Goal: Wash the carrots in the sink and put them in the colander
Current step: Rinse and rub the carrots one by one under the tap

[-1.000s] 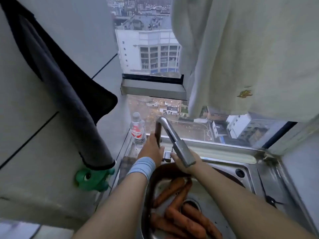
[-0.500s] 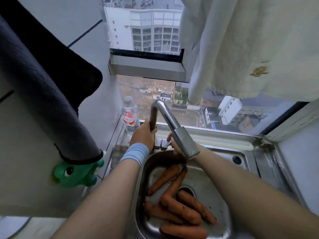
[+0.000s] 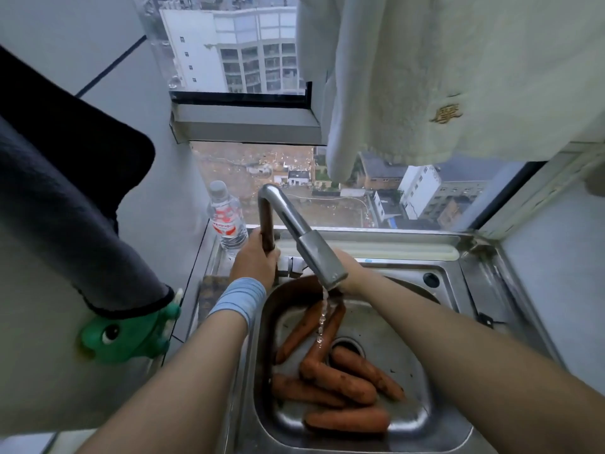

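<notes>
Our left hand (image 3: 255,260) curls round the upright pipe of the faucet (image 3: 296,224). Our right hand (image 3: 352,270) sits behind the spout, fingers hidden, so we cannot tell its grip. Water (image 3: 322,319) trickles onto the carrots (image 3: 337,378) lying in the steel sink (image 3: 412,352). From the basin, a water bottle (image 3: 227,221) stands at eleven o'clock, a dark towel (image 3: 65,208) hangs over a green frog hook (image 3: 124,339) at nine, and a white towel (image 3: 442,77) hangs before the window (image 3: 262,54) at one.

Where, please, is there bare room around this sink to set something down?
The steel drainboard right of the basin, up to the right wall, is nearly bare. The basin floor right of the carrots is free too. The back-left corner is crowded: bottle, left hand gripping the faucet, right hand behind its spout.
</notes>
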`<act>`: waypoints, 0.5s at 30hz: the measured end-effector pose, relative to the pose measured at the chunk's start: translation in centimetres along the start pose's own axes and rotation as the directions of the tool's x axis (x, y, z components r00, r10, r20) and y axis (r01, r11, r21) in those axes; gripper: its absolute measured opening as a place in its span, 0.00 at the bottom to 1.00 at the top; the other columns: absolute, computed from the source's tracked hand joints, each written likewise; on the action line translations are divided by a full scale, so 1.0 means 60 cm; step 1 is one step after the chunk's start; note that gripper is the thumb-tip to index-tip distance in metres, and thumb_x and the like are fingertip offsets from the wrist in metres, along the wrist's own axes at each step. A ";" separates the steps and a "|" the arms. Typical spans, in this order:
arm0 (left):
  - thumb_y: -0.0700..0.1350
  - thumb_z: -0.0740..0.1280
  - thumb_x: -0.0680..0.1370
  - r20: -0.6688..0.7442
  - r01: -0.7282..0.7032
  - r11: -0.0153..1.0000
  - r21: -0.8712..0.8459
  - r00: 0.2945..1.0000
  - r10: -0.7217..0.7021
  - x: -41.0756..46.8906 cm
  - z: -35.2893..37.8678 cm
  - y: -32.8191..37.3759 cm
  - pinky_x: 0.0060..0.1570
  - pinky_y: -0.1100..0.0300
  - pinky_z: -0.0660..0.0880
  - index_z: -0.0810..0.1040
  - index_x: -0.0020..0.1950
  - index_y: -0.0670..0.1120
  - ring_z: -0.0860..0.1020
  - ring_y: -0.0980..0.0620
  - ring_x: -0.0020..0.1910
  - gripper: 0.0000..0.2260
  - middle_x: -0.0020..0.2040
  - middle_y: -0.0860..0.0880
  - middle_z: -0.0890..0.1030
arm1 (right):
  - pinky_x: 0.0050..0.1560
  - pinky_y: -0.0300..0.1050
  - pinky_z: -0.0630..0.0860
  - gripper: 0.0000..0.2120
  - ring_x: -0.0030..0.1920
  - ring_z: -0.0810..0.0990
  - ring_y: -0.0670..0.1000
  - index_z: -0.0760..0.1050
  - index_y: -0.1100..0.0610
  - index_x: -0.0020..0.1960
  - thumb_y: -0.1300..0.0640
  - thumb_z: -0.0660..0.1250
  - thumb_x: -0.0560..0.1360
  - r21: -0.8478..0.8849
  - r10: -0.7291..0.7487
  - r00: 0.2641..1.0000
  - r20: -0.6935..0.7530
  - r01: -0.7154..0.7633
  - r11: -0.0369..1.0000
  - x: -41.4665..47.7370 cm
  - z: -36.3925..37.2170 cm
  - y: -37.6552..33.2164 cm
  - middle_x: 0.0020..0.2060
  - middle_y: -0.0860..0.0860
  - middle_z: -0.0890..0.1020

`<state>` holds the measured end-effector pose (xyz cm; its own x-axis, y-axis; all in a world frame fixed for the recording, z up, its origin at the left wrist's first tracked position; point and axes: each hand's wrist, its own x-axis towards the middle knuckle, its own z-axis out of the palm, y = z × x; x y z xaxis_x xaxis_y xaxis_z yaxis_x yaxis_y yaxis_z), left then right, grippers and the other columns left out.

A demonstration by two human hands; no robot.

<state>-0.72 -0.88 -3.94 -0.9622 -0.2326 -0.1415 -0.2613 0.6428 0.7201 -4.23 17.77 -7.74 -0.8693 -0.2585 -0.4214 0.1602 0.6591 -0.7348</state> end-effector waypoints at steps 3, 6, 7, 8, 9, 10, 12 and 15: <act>0.42 0.69 0.79 0.068 0.030 0.999 0.041 0.997 -0.033 -0.032 0.007 -0.026 0.70 0.49 0.67 0.65 0.74 0.45 0.72 0.42 0.69 0.25 0.71 0.43 0.72 | 0.32 0.39 0.73 0.15 0.34 0.79 0.50 0.68 0.48 0.67 0.52 0.62 0.81 0.071 0.063 0.996 -0.066 -0.059 0.996 -0.044 0.000 0.031 0.46 0.49 0.78; 0.43 0.66 0.79 0.162 0.016 0.966 0.258 0.985 -0.059 -0.065 0.018 -0.053 0.70 0.50 0.67 0.71 0.70 0.44 0.72 0.42 0.68 0.19 0.69 0.42 0.73 | 0.38 0.38 0.76 0.19 0.37 0.77 0.46 0.71 0.53 0.72 0.56 0.62 0.82 0.042 0.112 0.991 -0.074 -0.109 0.993 -0.098 0.007 0.064 0.47 0.50 0.79; 0.43 0.66 0.80 0.227 -0.003 0.948 0.318 0.971 -0.074 -0.077 0.022 -0.059 0.68 0.53 0.68 0.74 0.67 0.45 0.73 0.44 0.66 0.16 0.67 0.43 0.75 | 0.44 0.40 0.77 0.18 0.38 0.76 0.45 0.73 0.55 0.71 0.57 0.62 0.82 -0.002 0.131 0.988 -0.078 -0.131 0.991 -0.118 0.014 0.072 0.49 0.50 0.80; 0.44 0.65 0.80 0.301 -0.021 0.934 0.358 0.949 -0.093 -0.092 0.026 -0.059 0.66 0.54 0.69 0.75 0.65 0.46 0.75 0.45 0.65 0.14 0.65 0.45 0.77 | 0.49 0.41 0.76 0.17 0.40 0.77 0.46 0.76 0.57 0.70 0.58 0.62 0.82 -0.050 0.148 0.985 -0.084 -0.152 0.987 -0.136 0.025 0.083 0.50 0.51 0.80; 0.45 0.65 0.80 0.375 -0.047 0.921 0.387 0.921 -0.110 -0.105 0.032 -0.060 0.65 0.56 0.71 0.76 0.64 0.48 0.76 0.46 0.63 0.13 0.64 0.47 0.78 | 0.52 0.42 0.75 0.16 0.43 0.78 0.48 0.78 0.58 0.68 0.60 0.62 0.81 -0.090 0.173 0.982 -0.079 -0.180 0.979 -0.154 0.037 0.092 0.52 0.52 0.82; 0.46 0.64 0.80 0.441 -0.075 0.906 0.417 0.888 -0.130 -0.119 0.038 -0.059 0.63 0.56 0.72 0.77 0.63 0.49 0.77 0.47 0.62 0.12 0.63 0.48 0.79 | 0.53 0.42 0.75 0.15 0.48 0.80 0.51 0.79 0.59 0.66 0.61 0.63 0.81 -0.118 0.198 0.977 -0.075 -0.206 0.972 -0.169 0.051 0.103 0.55 0.54 0.84; 0.48 0.63 0.81 0.532 -0.121 0.879 0.462 0.831 -0.165 -0.141 0.057 -0.058 0.61 0.56 0.74 0.78 0.63 0.50 0.78 0.46 0.61 0.12 0.62 0.49 0.80 | 0.55 0.43 0.76 0.12 0.56 0.82 0.54 0.82 0.59 0.61 0.60 0.65 0.80 -0.166 0.239 0.971 -0.032 -0.241 0.956 -0.189 0.086 0.125 0.57 0.54 0.85; 0.51 0.63 0.81 0.607 -0.171 0.849 0.499 0.768 -0.202 -0.158 0.092 -0.055 0.61 0.57 0.72 0.76 0.66 0.49 0.77 0.45 0.62 0.15 0.66 0.47 0.78 | 0.55 0.44 0.76 0.14 0.57 0.82 0.55 0.81 0.56 0.60 0.52 0.66 0.78 -0.264 0.289 0.956 0.058 -0.264 0.928 -0.196 0.132 0.159 0.57 0.54 0.84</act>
<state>8.85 3.21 -8.72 -0.7328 0.1344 -0.6670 -0.0959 0.9501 0.2968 11.20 21.52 -14.01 -0.7573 -0.0978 -0.6457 0.2546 0.8663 -0.4298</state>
